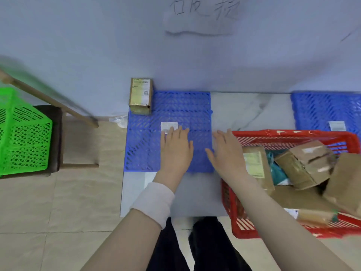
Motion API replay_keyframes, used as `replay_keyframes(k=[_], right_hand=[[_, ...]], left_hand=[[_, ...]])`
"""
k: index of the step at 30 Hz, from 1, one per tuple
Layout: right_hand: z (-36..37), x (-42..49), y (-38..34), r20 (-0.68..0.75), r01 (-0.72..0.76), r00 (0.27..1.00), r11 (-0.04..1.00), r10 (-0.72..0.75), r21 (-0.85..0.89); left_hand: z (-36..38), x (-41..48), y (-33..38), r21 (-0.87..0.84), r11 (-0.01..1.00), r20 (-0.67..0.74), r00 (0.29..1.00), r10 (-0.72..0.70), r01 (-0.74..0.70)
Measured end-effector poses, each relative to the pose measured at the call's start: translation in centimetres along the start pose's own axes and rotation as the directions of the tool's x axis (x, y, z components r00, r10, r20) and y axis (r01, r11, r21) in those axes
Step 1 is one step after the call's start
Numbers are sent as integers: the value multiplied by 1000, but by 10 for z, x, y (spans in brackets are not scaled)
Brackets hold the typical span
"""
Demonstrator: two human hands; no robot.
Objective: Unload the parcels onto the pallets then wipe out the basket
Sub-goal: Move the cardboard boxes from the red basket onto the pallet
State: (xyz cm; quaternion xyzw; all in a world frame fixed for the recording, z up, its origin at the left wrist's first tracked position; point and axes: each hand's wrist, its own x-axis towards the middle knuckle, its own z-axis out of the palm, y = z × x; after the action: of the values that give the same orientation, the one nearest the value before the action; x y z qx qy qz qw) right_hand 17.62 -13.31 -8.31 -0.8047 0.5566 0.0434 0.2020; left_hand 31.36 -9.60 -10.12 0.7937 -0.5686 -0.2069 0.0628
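Observation:
A blue lattice pallet (181, 106) lies on the floor against the wall, with one brown cardboard parcel (140, 95) standing on its far left corner and a white label (168, 125) near its middle. My left hand (175, 147) hovers flat over the pallet, fingers spread, holding nothing. My right hand (226, 151) is open over the pallet's right edge, beside the red basket (232, 202). The basket holds several brown parcels (304, 163) and a teal bag (277, 171). A second blue pallet (322, 108) lies at the far right with its own label.
A green lattice basket (23, 133) sits on a dark wooden chair (56, 137) at the left. A crumpled clear plastic scrap (119, 120) lies by the wall. Grey and marble floor tiles lie between the pallets. My dark trouser legs show at the bottom.

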Motion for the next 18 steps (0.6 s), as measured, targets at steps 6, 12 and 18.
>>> replay_keyframes(k=[6,12,18], right_hand=[[-23,-59,87,-68,47,997,999,-45,18],[-44,-128,175,-99,-122,984,967,147,225],[-59,-172,236,-326,-138,908,922,264,363]], left_hand=[[27,-52,94,8,1000,-20,1000,-2,2],[56,-92,194,-100,993,57,996,68,-62],[83,-107,263,-368,929,106,990,92,-47]])
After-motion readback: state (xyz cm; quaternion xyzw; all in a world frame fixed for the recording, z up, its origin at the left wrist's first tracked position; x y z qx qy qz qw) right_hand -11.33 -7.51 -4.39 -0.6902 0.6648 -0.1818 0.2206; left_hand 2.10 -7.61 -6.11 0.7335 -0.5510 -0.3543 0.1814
